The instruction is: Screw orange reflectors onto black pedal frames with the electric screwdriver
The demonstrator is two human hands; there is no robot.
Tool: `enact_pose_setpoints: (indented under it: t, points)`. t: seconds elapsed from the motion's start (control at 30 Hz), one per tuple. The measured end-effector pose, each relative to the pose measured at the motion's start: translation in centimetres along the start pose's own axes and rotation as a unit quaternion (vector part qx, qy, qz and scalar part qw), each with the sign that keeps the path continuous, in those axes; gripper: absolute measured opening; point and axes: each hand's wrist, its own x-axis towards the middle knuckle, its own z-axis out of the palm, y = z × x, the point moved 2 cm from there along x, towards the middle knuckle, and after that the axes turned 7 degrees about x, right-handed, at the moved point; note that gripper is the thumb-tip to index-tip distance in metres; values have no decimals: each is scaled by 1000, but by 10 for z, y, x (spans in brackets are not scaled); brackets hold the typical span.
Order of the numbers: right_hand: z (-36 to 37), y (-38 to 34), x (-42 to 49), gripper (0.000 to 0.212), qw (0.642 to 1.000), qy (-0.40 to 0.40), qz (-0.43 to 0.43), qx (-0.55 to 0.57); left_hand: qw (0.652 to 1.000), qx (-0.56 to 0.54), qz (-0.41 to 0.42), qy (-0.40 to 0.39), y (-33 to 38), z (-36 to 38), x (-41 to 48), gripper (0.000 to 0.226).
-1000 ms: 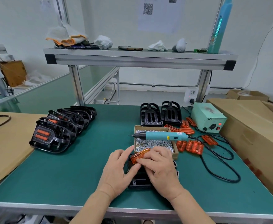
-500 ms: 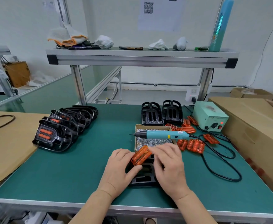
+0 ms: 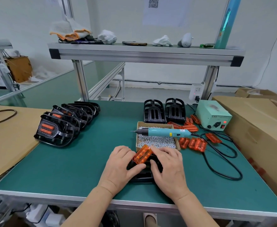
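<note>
Green tabletop (image 3: 78, 163), near edge: orange reflector (image 3: 142, 154) sat tilted on black pedal frame (image 3: 142, 176), pinched by fingers of left hand (image 3: 118, 168) and right hand (image 3: 169, 170); electric screwdriver (image 3: 164, 132) lay across screw box (image 3: 156, 142); white walls (image 3: 257, 38), shelf (image 3: 144, 54) overhead

White walls (image 3: 36, 22), pale floor (image 3: 150, 94) — a green-topped workbench (image 3: 69, 169) under an aluminium shelf (image 3: 142, 54).

A translucent, ribbed orange reflector (image 3: 142, 154) sits tilted on top of the black pedal frame (image 3: 143, 176), which lies flat. Just behind them, the teal electric screwdriver (image 3: 164, 132) lies sideways across the screw box (image 3: 150, 123), tip pointing left.
</note>
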Motion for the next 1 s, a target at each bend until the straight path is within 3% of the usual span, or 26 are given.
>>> enact_pose_setpoints:
  t: [0.43, 0.63, 0.83, 1.0]
  points:
    - [-3, -2, 2, 36, 997, 60, -25, 39, 1000, 11, 0, -11, 0, 0, 0, 53]
    - [-5, -5, 0, 44, 996, 40, -30, 76, 1000, 12, -6, 22, 1, -2, 0, 52]
    - [-6, -13, -1, 33, 990, -19, -85, 110, 999, 9, -21, 44, 0, -1, -2, 52]
    - [-7, -13, -1, 35, 989, -22, -56, 138, 999, 13, -6, 34, 2, -2, -1, 55]
